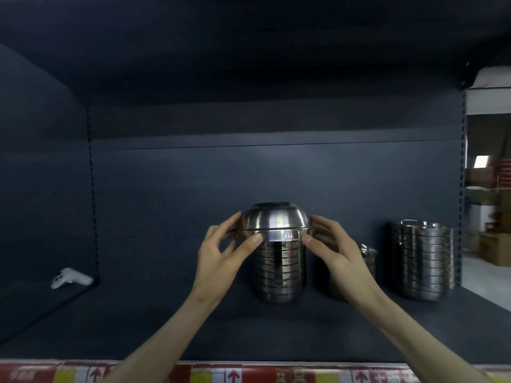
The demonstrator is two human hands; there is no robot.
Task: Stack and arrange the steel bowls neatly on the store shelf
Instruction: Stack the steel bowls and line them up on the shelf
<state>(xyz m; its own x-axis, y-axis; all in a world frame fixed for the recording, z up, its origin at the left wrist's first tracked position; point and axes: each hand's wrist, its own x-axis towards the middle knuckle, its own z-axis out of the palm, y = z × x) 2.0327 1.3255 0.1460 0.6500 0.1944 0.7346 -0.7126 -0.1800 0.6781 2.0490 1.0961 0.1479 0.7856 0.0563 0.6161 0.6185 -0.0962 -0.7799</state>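
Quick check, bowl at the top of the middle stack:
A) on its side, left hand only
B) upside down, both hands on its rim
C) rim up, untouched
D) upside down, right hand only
B: the top bowl is base up at the top of the middle stack, and the left hand and right hand pinch its rim from either side.

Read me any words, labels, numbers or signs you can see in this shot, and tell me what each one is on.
Upward arrow signs, no words: printed repeatedly on the red and yellow strip along the shelf's front edge.
Other print on that strip: too blurred to read.
Red print on the boxes far right: too blurred to read.
Top bowl and bowl stacks: no text visible.
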